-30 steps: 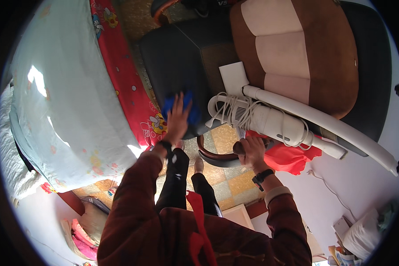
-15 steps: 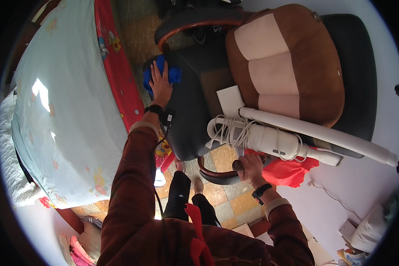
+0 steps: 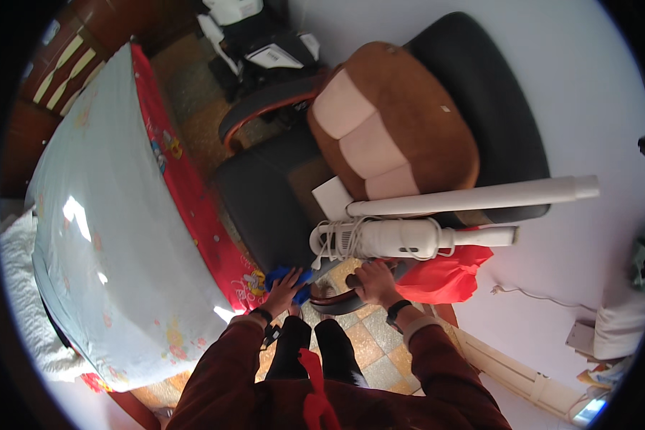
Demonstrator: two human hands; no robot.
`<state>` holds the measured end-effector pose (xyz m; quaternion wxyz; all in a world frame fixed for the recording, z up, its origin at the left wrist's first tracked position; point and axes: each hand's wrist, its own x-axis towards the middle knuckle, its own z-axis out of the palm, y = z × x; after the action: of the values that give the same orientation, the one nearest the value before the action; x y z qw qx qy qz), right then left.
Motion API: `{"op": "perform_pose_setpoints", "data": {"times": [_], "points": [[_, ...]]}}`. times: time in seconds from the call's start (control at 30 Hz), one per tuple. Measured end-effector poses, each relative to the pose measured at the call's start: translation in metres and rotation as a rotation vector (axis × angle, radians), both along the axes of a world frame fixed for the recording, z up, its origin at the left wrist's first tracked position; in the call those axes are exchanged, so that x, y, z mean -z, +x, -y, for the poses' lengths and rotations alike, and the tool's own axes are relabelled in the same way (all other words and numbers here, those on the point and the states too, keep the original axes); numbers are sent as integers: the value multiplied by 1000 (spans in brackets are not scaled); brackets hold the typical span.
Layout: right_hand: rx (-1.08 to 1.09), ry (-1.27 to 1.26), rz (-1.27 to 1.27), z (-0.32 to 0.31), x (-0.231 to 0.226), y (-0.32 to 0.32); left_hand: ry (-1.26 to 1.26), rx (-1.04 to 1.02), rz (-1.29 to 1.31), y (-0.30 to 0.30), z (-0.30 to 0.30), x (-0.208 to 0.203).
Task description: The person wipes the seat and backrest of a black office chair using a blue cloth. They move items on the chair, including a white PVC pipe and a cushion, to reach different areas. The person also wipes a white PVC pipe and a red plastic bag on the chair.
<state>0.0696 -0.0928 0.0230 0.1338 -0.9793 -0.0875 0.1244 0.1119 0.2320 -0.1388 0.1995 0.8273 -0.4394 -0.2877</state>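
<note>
My left hand (image 3: pixel 283 289) presses on a crumpled blue cloth (image 3: pixel 300 276), fingers bent over it. Both are at the near front corner of the black chair seat (image 3: pixel 254 204), beside the bed's red edge. My right hand (image 3: pixel 377 282) is closed around a dark, rounded part of the near armrest (image 3: pixel 340 304); its fingers partly hide what they grip. Just beyond that hand, a white stick vacuum cleaner (image 3: pixel 398 239), its grey cord wound about it, lies across the chair. A long white tube (image 3: pixel 473 197) lies alongside.
A brown and pink cushion (image 3: pixel 398 122) leans on the chair's backrest. A flat white piece (image 3: pixel 332 198) rests by the tube. Red fabric (image 3: pixel 444 276) hangs beyond the near armrest. A bed (image 3: pixel 115 236) stands at left, a white and black object (image 3: pixel 265 50) behind the chair, a wall at right.
My left hand and the blue cloth have come from the seat's far front corner to its near one. My right hand keeps its hold; the view has shifted and turned.
</note>
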Motion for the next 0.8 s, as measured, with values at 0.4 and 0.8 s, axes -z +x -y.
{"op": "perform_pose_setpoints", "data": {"times": [0.4, 0.8], "points": [[37, 188, -25, -13, -10, 8, -658, -1413, -1455, 12, -41, -68], [413, 220, 1119, 114, -297, 66, -691, -1402, -1450, -30, -30, -132]]}}
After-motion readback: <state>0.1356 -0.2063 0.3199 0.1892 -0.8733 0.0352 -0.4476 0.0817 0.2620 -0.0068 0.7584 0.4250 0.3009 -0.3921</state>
